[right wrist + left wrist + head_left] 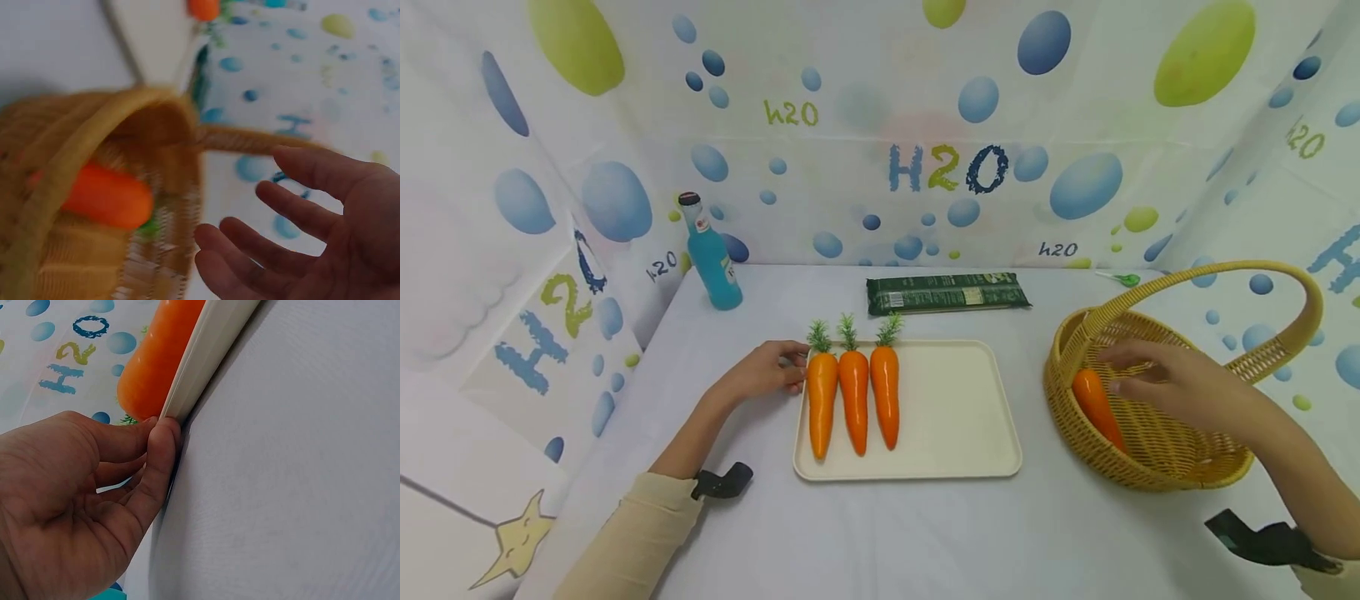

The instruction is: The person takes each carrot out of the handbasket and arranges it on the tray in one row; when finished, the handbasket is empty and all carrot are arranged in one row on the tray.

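Note:
Three orange carrots with green tops lie side by side on the left half of a cream tray (951, 408); the leftmost carrot (822, 408) is close to the tray's left edge. My left hand (767, 368) pinches that edge between thumb and finger, and the left wrist view shows the rim (199, 369) in its fingertips. To the right stands a wicker basket (1075, 442) with a tall handle. Another carrot (1097, 408) leans inside it, against the left wall. My right hand (1183, 387) is over the basket, fingers spread and nothing held.
Behind the tray lies a dark green packet (947, 293). A blue bottle (713, 258) stands at the back left. A small green spoon-like item (1126, 279) rests behind the basket. Printed curtain (865, 200) encloses the white table (880, 533) at the back and sides.

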The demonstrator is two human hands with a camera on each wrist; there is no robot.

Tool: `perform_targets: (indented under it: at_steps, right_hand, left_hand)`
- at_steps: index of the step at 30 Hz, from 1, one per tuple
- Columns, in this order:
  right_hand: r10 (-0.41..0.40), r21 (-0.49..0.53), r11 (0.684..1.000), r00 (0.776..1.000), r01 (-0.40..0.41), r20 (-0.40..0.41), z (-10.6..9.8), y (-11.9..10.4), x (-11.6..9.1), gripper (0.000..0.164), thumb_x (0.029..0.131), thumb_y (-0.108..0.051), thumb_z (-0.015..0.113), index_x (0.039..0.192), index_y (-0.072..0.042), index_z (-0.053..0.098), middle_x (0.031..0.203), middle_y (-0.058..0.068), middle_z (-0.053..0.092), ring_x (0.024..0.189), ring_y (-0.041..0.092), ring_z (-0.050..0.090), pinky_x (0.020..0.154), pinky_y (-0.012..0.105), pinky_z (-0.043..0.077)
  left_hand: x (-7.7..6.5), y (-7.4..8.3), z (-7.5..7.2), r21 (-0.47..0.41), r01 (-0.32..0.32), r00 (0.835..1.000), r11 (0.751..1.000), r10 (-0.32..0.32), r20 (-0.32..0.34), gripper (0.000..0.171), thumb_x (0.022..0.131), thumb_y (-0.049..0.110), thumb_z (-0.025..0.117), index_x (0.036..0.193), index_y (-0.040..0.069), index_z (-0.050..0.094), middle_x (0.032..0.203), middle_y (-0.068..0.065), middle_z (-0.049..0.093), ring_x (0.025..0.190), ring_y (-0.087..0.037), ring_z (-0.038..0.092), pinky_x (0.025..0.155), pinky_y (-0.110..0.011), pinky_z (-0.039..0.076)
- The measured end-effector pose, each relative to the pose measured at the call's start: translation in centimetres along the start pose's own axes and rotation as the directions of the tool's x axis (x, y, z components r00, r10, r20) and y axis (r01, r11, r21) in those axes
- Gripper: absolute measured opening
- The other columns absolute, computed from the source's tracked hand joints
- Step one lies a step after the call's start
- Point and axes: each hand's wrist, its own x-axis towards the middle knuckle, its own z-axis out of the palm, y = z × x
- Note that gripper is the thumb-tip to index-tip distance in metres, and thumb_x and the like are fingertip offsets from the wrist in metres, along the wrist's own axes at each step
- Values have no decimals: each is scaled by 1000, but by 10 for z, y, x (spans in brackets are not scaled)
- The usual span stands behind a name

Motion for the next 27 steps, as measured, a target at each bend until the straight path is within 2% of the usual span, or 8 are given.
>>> perform_targets:
  at_steps: [6,9,12,17,21,24,27]
  right_hand:
    - [44,56,997,993,-50,107,16,48,16,56,96,-29,65,145,-10,46,133,23,54,118,46,52,83,52,53]
    - [60,26,998,984,-65,168,27,61,24,56,95,-26,67,144,-8,47,130,24,56,117,47,53,85,55,51]
    - [54,3,998,979,-56,196,35,64,29,56,93,-22,68,143,-8,47,128,24,57,115,46,55,86,55,51]
    - [48,-32,999,987,-43,156,41,59,35,56,91,-20,71,140,-11,46,126,23,58,110,44,58,83,53,53]
    - [44,-69,997,993,-37,113,45,57,37,56,88,-19,74,135,-7,47,117,20,62,100,38,62,77,49,55]
    - [63,-81,995,994,-56,88,47,57,35,57,86,-21,76,133,-8,46,114,19,63,98,38,63,74,48,55]
    - [116,-66,992,991,-112,63,42,56,32,60,86,-27,77,133,-11,45,117,23,62,100,40,63,73,47,56]
  left_hand:
    - [1,-4,2,-18,0,1000,1000,0,-2,45,94,1,54,137,-12,47,107,-18,60,73,-20,62,70,-33,54]
    - [2,-6,3,-29,1,1000,1000,-1,0,46,94,0,54,137,-11,47,107,-18,60,73,-20,62,70,-33,54]
    - [2,-7,3,-28,-3,1000,1000,3,4,46,94,1,54,138,-11,47,108,-18,60,73,-21,63,71,-32,54]
    - [3,-4,2,-19,6,1000,1000,-7,-17,45,95,3,55,138,-8,49,109,-17,59,75,-21,63,71,-32,54]
    - [3,-3,2,-18,8,1000,1000,-8,-11,45,96,4,55,138,-8,48,110,-17,59,75,-21,63,71,-32,54]
    - [3,-4,3,-17,10,1000,1000,-10,-8,45,96,4,55,138,-8,48,109,-18,60,74,-20,63,71,-32,54]
    - [3,-5,2,-6,10,1000,1000,-10,-16,45,95,3,55,139,-8,48,109,-18,60,74,-20,63,71,-32,54]
